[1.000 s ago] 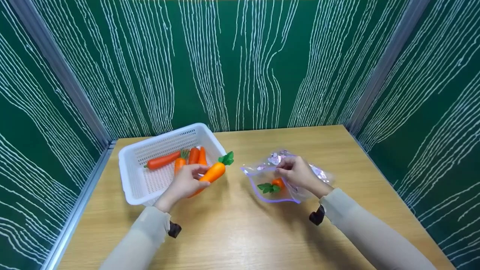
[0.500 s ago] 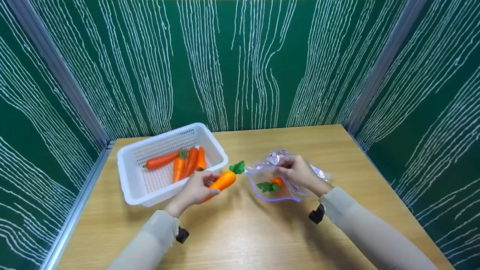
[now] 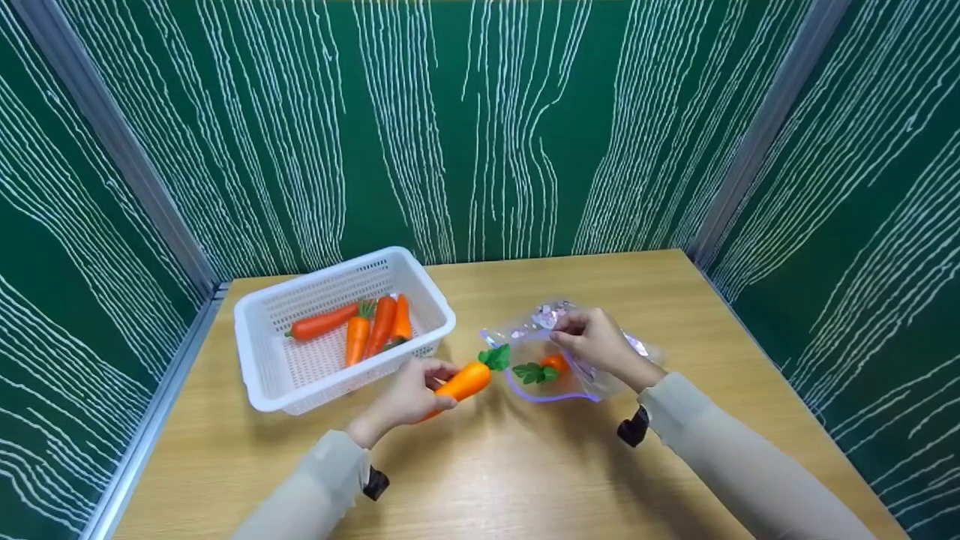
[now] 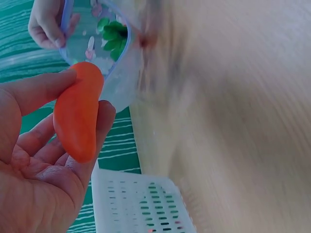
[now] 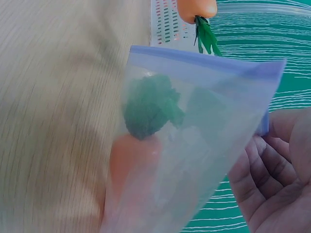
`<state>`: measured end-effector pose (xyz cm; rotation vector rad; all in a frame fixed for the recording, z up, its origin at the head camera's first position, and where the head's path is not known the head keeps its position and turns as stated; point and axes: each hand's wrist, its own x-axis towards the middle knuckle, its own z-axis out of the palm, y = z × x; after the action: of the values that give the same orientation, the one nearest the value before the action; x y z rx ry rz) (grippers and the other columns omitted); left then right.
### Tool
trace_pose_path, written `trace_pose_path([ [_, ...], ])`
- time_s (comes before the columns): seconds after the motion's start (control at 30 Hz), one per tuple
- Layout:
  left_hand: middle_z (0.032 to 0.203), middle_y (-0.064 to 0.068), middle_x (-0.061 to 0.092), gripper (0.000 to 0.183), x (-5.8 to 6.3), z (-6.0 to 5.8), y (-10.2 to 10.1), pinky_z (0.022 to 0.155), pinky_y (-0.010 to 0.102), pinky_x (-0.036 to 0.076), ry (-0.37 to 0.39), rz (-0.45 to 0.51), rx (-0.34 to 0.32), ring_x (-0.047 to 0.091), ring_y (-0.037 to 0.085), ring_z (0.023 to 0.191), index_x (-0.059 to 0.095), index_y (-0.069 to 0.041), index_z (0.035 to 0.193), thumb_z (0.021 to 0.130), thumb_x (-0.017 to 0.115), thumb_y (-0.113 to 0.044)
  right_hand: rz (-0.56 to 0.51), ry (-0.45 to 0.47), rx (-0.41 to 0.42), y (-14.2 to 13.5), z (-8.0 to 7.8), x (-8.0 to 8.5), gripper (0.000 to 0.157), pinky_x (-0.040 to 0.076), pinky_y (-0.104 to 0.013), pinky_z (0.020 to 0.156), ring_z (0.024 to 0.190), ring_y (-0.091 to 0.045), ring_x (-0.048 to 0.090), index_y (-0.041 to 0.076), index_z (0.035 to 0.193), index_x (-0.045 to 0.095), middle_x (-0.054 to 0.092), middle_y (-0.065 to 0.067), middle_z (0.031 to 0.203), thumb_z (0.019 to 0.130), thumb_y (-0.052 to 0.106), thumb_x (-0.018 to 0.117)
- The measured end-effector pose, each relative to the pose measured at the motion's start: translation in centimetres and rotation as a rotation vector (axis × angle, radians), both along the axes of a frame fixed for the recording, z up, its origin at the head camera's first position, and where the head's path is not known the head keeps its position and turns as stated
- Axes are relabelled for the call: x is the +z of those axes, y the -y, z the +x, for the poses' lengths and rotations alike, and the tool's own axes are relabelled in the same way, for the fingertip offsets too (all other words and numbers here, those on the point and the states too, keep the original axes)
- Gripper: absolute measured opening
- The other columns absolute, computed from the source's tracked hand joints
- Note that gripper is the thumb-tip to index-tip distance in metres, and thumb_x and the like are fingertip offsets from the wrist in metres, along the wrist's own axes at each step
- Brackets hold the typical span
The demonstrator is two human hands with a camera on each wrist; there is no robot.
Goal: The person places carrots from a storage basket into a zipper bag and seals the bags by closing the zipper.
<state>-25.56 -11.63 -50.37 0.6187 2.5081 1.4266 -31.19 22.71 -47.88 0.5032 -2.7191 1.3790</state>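
Note:
Between thumb and fingers, my left hand (image 3: pixel 409 394) holds an orange toy carrot (image 3: pixel 466 380), its green leaves pointing toward the bag. In the left wrist view the smooth lower end of this carrot (image 4: pixel 80 114) shows in the grip. My right hand (image 3: pixel 596 345) pinches the purple-edged rim of a clear zip bag (image 3: pixel 551 396) and keeps its mouth spread. Inside the bag lies another leafy carrot (image 3: pixel 556 364); the right wrist view shows that carrot (image 5: pixel 136 160) through the frosted plastic. The held carrot's leaves are right at the bag's left edge.
A white perforated basket (image 3: pixel 274 401) stands at the left of the wooden table (image 3: pixel 480 480), with several carrots inside, among them a long red-orange carrot (image 3: pixel 322 322). Green walls with white wavy lines (image 3: pixel 510 135) enclose the table at the back and sides.
My left hand has carried the carrot rightward from the basket's front edge to beside the bag. The right hand and the bag have stayed nearly still.

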Motion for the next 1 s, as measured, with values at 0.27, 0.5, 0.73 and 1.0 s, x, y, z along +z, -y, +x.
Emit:
trace_pose_path([
  [0.27, 0.121, 0.017, 0.076, 0.043, 0.0, 0.4, -0.9, 0.094, 0.045, 0.064, 0.010, -0.009, -0.042, 0.071, 0.027, 0.104, 0.073, 0.003, 0.131, 0.090, 0.082, -0.004, 0.000, 0.019, 0.005, -0.1, 0.1, 0.1, 0.007, 0.051, -0.018, 0.061, 0.071, -0.014, 0.059, -0.002, 0.091, 0.079, 0.074, -0.008, 0.082, 0.097, 0.000, 0.075],
  [0.5, 0.122, 0.016, 0.077, 0.041, 0.0, 0.4, -2.0, 0.097, 0.049, 0.062, -0.014, -0.037, -0.060, 0.072, 0.027, 0.103, 0.075, 0.002, 0.128, 0.089, 0.084, -0.007, 0.005, 0.005, 0.012, 0.1, 0.1, 0.0, 0.007, 0.051, -0.019, 0.062, 0.073, -0.014, 0.059, -0.002, 0.091, 0.079, 0.074, -0.009, 0.083, 0.097, 0.001, 0.076],
  [0.73, 0.117, 0.016, 0.079, 0.039, 0.2, 0.0, -3.7, 0.095, 0.044, 0.063, -0.011, -0.012, -0.044, 0.073, 0.025, 0.101, 0.077, 0.001, 0.126, 0.089, 0.085, -0.007, 0.007, 0.007, -0.003, 0.1, 0.1, -0.1, 0.007, 0.053, -0.018, 0.063, 0.072, -0.011, 0.059, 0.000, 0.091, 0.080, 0.074, -0.008, 0.083, 0.097, 0.001, 0.076],
  [1.0, 0.116, 0.016, 0.079, 0.038, 0.2, -0.4, -5.1, 0.095, 0.041, 0.064, 0.022, 0.039, -0.028, 0.071, 0.023, 0.099, 0.077, 0.002, 0.127, 0.090, 0.083, -0.006, 0.009, 0.008, -0.010, 0.3, 0.0, -0.4, 0.007, 0.053, -0.018, 0.064, 0.070, -0.010, 0.059, 0.000, 0.091, 0.080, 0.074, -0.005, 0.081, 0.097, 0.002, 0.076],
])
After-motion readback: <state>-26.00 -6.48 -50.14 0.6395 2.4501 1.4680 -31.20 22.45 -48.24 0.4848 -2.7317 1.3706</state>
